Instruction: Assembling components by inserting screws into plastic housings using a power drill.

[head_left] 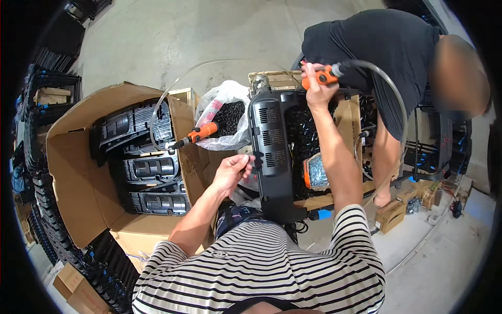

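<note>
My right hand is wrapped round an orange air screwdriver, raised near the far end of a long black plastic cover. A clear hose curves away from that tool to the right. The cover lies lengthwise in front of me, with vent slots along its upper face. My left hand is closed in a pinch beside the cover's left edge. Small dark bits show at its fingertips, too small to name. A second orange screwdriver lies by a plastic bag of small black parts.
A large open cardboard box at left holds several black plastic covers. An orange-rimmed container of small hardware sits right of the cover. Another person in dark clothes bends close at the far right. Small cartons stand on the floor.
</note>
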`<state>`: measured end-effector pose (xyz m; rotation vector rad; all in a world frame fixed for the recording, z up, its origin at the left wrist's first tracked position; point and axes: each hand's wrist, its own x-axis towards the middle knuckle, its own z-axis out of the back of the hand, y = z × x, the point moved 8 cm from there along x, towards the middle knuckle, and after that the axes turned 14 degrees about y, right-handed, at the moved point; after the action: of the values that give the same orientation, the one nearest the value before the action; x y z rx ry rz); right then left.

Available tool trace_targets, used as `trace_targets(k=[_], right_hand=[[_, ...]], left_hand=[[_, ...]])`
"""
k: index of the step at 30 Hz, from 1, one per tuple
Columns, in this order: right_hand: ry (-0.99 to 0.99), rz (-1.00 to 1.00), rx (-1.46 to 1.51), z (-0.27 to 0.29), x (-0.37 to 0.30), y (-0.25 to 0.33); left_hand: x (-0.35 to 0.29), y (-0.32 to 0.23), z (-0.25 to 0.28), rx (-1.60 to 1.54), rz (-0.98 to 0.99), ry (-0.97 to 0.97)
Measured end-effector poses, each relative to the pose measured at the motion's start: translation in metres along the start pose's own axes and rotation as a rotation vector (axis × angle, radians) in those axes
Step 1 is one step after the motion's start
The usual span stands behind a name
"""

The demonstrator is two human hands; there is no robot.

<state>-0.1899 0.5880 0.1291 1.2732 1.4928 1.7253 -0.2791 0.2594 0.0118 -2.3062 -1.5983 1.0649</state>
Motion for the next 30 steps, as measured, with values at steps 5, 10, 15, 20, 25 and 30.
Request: trace_targets(k=[5, 10, 15, 20, 25, 30], right_hand=[[-0.134, 0.064, 0.243, 0.001, -0.045, 0.059], [0.026, -0.044, 0.442, -0.029, -0.099, 0.102], [0.06, -0.048, 0.547, -0.043, -0.12, 0.122], [0.057, -0.027, 0.552, -0.042, -0.123, 0.123], [0.003, -0.037, 0.545, -0.04, -0.127, 0.12], [-0.05, -0.076, 0.542, -0.047, -0.13, 0.109]], left_hand=[[0.005, -0.023, -0.031, -0.061, -0.072, 0.038], [0.023, -0.034, -0.037, -0.129, -0.116, 0.049], [0.032, -0.042, -0.055, -0.234, -0.149, 0.149], [0.037, -0.041, -0.06, -0.269, -0.164, 0.259], [0.041, -0.04, -0.058, -0.282, -0.15, 0.301], [0.041, -0.042, -0.05, -0.196, -0.193, 0.27]])
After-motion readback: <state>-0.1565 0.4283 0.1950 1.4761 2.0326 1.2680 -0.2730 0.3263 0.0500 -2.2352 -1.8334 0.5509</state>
